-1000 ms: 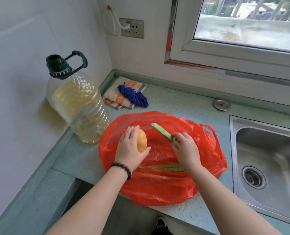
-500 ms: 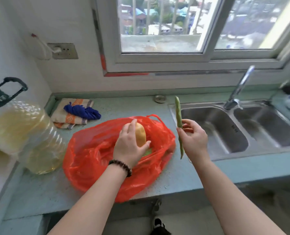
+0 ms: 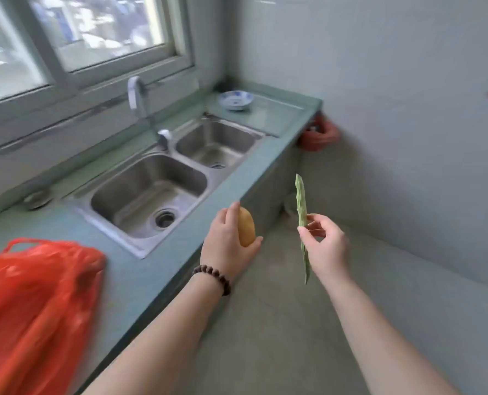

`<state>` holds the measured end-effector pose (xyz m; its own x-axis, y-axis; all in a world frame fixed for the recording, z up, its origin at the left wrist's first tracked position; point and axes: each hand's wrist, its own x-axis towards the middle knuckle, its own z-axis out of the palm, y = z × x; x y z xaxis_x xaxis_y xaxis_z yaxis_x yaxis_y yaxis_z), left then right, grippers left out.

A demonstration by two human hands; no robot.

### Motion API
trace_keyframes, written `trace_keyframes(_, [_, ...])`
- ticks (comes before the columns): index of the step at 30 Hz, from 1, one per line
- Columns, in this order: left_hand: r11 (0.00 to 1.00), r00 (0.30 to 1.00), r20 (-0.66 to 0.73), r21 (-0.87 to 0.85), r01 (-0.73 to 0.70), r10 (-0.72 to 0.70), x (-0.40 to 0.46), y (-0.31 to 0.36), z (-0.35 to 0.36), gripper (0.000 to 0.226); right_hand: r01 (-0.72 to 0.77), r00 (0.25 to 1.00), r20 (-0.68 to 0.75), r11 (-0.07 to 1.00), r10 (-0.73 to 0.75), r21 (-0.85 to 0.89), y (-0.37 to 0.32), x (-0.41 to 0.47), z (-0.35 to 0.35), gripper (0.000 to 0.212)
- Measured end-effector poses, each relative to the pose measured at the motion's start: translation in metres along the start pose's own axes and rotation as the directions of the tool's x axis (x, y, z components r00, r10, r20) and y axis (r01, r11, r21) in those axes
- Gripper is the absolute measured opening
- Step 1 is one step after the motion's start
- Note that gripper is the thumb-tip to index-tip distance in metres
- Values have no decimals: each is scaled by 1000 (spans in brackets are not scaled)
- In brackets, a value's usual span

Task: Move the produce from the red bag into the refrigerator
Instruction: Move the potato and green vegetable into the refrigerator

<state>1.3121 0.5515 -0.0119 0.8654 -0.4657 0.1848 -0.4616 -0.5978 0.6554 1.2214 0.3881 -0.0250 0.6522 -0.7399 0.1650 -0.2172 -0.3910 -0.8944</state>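
While the red bag (image 3: 34, 303) lies on the bench (image 3: 151, 269) at your left, your left hand (image 3: 225, 246) grips the potato (image 3: 246, 227); right fingers (image 3: 308, 233) pinch the upright bean pod (image 3: 301, 206). Refrigerator unseen.

We see a bright red-orange plastic bag (image 3: 34, 303) on a muted teal-green tabletop (image 3: 140, 277). The potato (image 3: 246, 228) in our left hand (image 3: 228, 246) is yellow-tan, and the long bean pod (image 3: 302, 212) in our right hand (image 3: 325, 249) is pale green. A bracelet (image 3: 213, 275) of dark brown beads circles the left wrist. The double sink (image 3: 151, 192) is silver-grey steel, the dish (image 3: 236, 99) white with a blue pattern, the wall tiles (image 3: 394, 95) pale grey-white, the floor (image 3: 280, 323) grey-beige.
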Motion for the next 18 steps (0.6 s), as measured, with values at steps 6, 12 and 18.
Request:
trace_keyframes(6, [960, 934, 222, -69, -270, 279, 18, 153, 137, 83, -140, 943, -311, 989, 121, -40, 80, 20, -174, 18])
trace_keyframes(12, [844, 752, 382, -217, -491, 536, -4, 324, 270, 82, -247, 794, -591, 964, 143, -98, 150, 13, -348, 17])
trace_keyframes(18, [687, 506, 473, -397, -608, 721, -57, 455, 357, 82, -366, 565, -810, 927, 156, -76, 186, -31, -478, 18])
